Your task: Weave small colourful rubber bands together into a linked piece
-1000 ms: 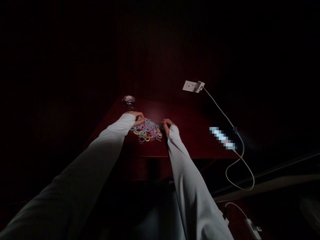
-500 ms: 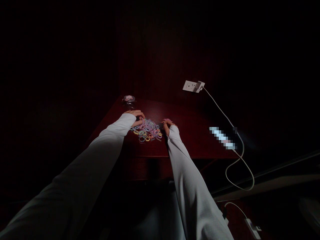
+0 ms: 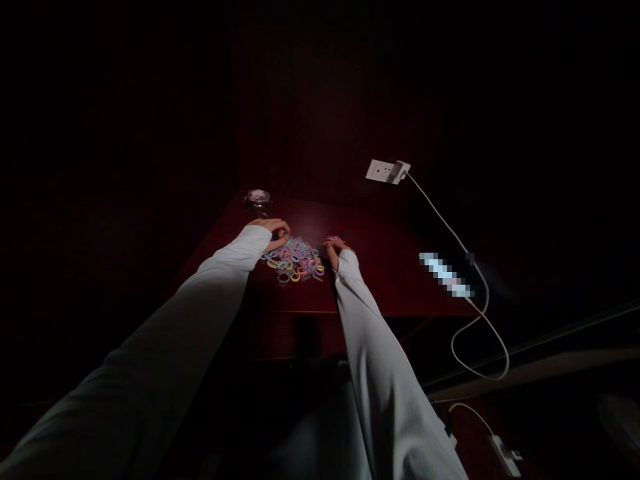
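Remote view: pile of coloured bands (image 3: 299, 262) sits on the dark red table (image 3: 390, 287), between both hands. Left hand (image 3: 273, 227) is at the pile's far-left edge, fingers curled to a narrow gap; I can't tell if a band is pinched. Right hand (image 3: 340, 247) is just beside the pile, fingers bent, pink bunch (image 3: 334, 238) at its fingertips (gripped or just touching, can't tell).

Handling: I'd take one band by its rim, thumb and index only, and lift slowly, as loops probably snag on neighbours. I'd hold the right hand steady, pink bunch clear of the pile.

Labels: round container (image 3: 258, 198) has a pale pinkish top, nothing legible; bright object (image 3: 445, 275) is pixelated; no readable marking on wall socket (image 3: 381, 171)
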Available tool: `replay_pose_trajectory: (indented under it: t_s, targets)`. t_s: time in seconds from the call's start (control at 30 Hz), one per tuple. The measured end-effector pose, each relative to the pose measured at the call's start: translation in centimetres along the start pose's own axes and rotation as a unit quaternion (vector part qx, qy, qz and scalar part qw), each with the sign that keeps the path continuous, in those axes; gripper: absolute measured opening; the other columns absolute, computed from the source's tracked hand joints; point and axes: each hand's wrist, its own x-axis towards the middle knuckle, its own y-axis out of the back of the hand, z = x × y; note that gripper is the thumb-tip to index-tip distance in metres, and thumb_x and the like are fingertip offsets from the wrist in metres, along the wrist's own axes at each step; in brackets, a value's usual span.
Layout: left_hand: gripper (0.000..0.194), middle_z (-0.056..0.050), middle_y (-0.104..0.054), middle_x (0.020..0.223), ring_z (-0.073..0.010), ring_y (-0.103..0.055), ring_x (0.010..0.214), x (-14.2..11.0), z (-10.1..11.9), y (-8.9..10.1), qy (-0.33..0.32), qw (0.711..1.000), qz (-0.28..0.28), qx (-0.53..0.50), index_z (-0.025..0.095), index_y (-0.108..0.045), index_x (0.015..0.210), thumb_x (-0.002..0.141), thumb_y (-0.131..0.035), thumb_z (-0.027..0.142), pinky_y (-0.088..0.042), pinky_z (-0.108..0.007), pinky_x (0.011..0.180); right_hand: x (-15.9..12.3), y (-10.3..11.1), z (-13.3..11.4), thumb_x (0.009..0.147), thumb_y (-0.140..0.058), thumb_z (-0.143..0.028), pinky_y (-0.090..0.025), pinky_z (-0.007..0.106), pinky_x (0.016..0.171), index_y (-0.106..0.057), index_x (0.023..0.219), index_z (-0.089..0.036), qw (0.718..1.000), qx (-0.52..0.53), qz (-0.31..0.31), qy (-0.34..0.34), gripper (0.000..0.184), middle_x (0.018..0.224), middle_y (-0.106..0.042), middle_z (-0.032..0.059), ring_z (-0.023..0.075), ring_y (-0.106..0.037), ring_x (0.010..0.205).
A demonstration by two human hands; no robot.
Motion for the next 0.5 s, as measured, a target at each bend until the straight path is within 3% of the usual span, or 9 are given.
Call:
replay_pose_trajectory:
  t_s: [0.23, 0.5]
  targets:
    - [0.015, 0.001, -0.080, 0.093, -0.0165, -0.066, 0.078, -0.02, 0.00, -0.08, 0.010, 1.000, 0.000, -0.005, 0.025, -0.078, 0.103, 0.094, -0.068, 0.033, -0.042, -0.029, 0.074, 0.07, 0.03, -0.15, 0.095, -0.059, -0.043, -0.061, 0.035, 0.092, -0.085, 0.100, -0.026, 1.000, -0.006, -0.009, -0.006, 0.032, 0.096, -0.083, 0.0044, 0.0227, -0.075, 0.090]
    - [0.017, 0.000, -0.079, 0.096, -0.0169, -0.067, 0.082, 0.08, -0.16, -0.18, 0.002, 1.000, -0.003, 0.002, 0.025, -0.078, 0.105, 0.095, -0.068, 0.034, -0.044, -0.029, 0.077, 0.11, -0.14, -0.03, 0.095, -0.060, -0.045, -0.062, 0.034, 0.086, -0.085, 0.103, -0.026, 1.000, -0.005, -0.005, -0.020, 0.033, 0.087, -0.081, 0.0031, 0.0228, -0.076, 0.086]
